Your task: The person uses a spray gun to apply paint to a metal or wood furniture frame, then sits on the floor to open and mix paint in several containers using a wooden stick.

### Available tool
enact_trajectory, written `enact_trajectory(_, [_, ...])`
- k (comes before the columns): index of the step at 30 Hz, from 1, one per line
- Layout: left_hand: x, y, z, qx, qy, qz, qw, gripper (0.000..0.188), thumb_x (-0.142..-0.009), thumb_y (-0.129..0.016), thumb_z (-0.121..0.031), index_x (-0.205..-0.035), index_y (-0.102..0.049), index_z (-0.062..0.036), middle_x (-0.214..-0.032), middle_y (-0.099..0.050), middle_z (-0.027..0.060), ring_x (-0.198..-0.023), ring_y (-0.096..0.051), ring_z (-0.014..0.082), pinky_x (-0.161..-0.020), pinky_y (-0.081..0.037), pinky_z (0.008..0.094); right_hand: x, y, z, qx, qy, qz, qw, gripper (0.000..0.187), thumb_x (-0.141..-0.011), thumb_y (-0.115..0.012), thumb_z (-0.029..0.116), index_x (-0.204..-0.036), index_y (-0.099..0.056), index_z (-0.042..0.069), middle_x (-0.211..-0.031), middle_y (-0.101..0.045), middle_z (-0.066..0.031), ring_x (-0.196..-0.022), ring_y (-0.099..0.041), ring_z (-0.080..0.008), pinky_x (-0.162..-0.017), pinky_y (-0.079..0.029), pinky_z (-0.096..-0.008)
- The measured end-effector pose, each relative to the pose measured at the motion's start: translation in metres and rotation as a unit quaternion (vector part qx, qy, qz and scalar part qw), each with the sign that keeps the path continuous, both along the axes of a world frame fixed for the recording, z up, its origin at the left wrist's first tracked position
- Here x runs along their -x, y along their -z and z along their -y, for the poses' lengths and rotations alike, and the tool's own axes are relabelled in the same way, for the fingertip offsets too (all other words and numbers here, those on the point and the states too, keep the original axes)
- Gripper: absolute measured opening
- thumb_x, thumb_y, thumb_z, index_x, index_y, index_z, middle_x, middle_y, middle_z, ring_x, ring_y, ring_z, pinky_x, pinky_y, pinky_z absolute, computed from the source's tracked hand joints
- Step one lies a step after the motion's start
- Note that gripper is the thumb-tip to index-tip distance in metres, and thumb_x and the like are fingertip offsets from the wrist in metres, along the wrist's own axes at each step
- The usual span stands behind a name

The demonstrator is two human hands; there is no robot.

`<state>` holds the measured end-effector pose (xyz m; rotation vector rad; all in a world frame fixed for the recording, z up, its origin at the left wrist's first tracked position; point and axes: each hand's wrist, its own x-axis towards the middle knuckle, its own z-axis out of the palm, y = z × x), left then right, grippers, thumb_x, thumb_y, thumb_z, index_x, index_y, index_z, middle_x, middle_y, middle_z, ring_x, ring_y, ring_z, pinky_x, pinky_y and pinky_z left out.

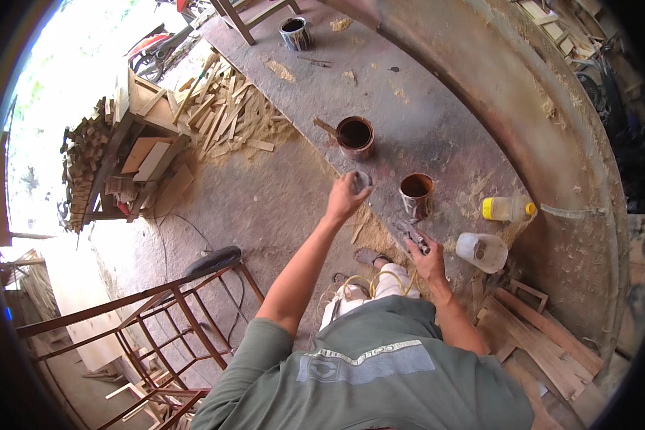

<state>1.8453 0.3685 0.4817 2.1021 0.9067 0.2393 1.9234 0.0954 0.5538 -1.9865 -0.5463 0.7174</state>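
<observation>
My left hand (345,200) is closed around a small round grey cup (362,180), held out in front of the low platform. My right hand (430,259) grips a grey, stained metal tool that looks like a spray gun (410,232); its far end points up and to the left. Just beyond it stands an open can with reddish-brown liquid (417,195). Farther off, a second open can (355,137) has a flat wooden stick (326,127) leaning in it. Right of my right hand are a yellow-capped plastic bottle (509,208) and a translucent plastic jug (482,251).
The stained platform (380,79) runs under the cans, with another can (294,34) at its far end. Wood scraps (222,107) lie to the left. A brown metal frame (186,315) stands at lower left, boards (545,337) at lower right. Yellow hose (371,281) loops by my legs.
</observation>
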Motion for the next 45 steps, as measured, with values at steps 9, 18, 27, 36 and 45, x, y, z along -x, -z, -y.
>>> enact_trajectory(9, [-0.05,0.053,-0.053,-0.04,-0.281,0.069,0.956,0.078,-0.081,-0.079,-0.061,-0.111,-0.068,0.0095,-0.109,-0.071,0.0253,-0.094,-0.07,0.0327,-0.084,-0.055,0.0406,-0.075,0.058,-0.009,-0.081,0.195,-0.113,0.971,0.035,-0.097,-0.071,0.028,-0.118,-0.071,0.0,-0.095,-0.074,-0.0066,-0.072,-0.066,-0.0116,-0.045,-0.051,-0.026])
enact_trajectory(18, [-0.064,0.031,-0.134,0.166,-0.168,0.061,0.97,0.029,-0.09,-0.073,-0.026,-0.094,-0.072,0.0028,-0.07,-0.07,0.0105,-0.057,-0.067,0.0148,-0.05,-0.051,0.0318,-0.111,0.126,-0.066,-0.164,0.275,-0.226,0.92,0.037,-0.094,-0.073,0.032,-0.116,-0.067,0.002,-0.106,-0.07,-0.0068,-0.088,-0.065,-0.0173,-0.051,-0.054,-0.0329])
enact_trajectory(27, [-0.027,-0.055,-0.081,-0.149,-0.067,0.144,0.976,0.04,-0.088,-0.065,-0.014,-0.126,-0.067,-0.0021,-0.113,-0.069,0.0222,-0.103,-0.067,0.0405,-0.089,-0.054,0.0451,-0.114,0.166,-0.059,-0.214,0.3,-0.285,0.885,0.043,-0.088,-0.08,0.019,-0.124,-0.061,0.007,-0.111,-0.066,-0.0064,-0.095,-0.063,-0.0173,-0.056,-0.055,-0.0331])
enact_trajectory(36, [0.097,-0.163,-0.044,-0.186,-0.157,0.122,0.962,0.04,-0.09,-0.064,-0.01,-0.129,-0.067,-0.0017,-0.118,-0.07,0.0212,-0.108,-0.068,0.0327,-0.095,-0.052,0.0381,-0.086,0.174,-0.053,-0.209,0.293,-0.269,0.893,0.029,-0.09,-0.074,0.011,-0.118,-0.066,0.011,-0.11,-0.066,-0.0012,-0.089,-0.063,-0.0177,-0.059,-0.055,-0.0363])
enact_trajectory(45, [0.304,-0.129,0.096,-0.155,-0.376,0.08,0.91,0.03,-0.093,-0.062,-0.007,-0.122,-0.07,-0.0014,-0.108,-0.072,0.0162,-0.094,-0.069,0.0253,-0.087,-0.053,0.0364,-0.093,0.197,-0.049,-0.218,0.284,-0.244,0.901,0.025,-0.091,-0.075,0.015,-0.113,-0.066,0.01,-0.104,-0.068,-0.004,-0.087,-0.067,-0.0194,-0.061,-0.06,-0.0389])
